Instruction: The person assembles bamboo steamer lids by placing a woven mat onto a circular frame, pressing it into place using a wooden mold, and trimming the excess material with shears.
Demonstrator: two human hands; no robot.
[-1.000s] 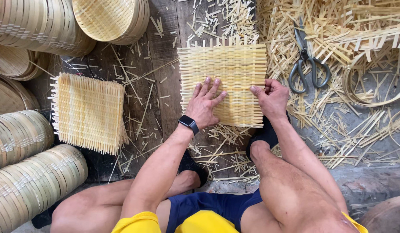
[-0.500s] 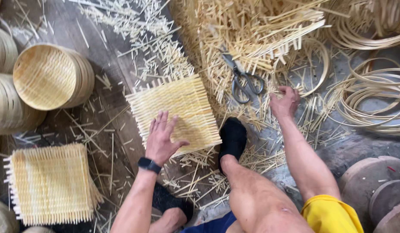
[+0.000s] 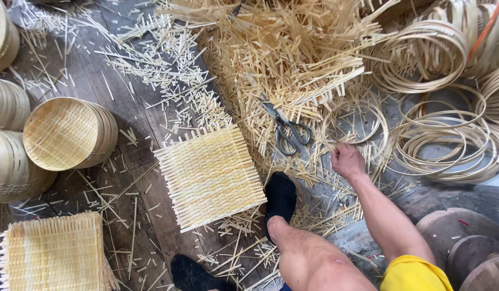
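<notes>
A square woven bamboo mat (image 3: 209,175) lies flat on the dark floor boards, with loose strip ends sticking out on all sides. My right hand (image 3: 346,160) is stretched out to the right of it, fingers curled shut on the lower rim of a thin bamboo ring (image 3: 356,123) that lies on the strip litter. Scissors (image 3: 285,127) rest just left of that ring, beyond the mat's far corner. My left hand is out of view. My foot in a black sock (image 3: 280,198) touches the mat's right edge; the other socked foot (image 3: 191,272) is at the bottom.
A heap of cut bamboo strips (image 3: 292,48) fills the top centre. Several bamboo hoops (image 3: 448,145) pile up at the right. Stacked round woven baskets (image 3: 69,133) stand at the left, a stack of square mats (image 3: 53,253) at bottom left, round wooden discs (image 3: 465,242) at bottom right.
The view has swung right. My left hand has left the mat and gone out of view. My right hand moved from beside the scissors to the bamboo ring and closed on it.
</notes>
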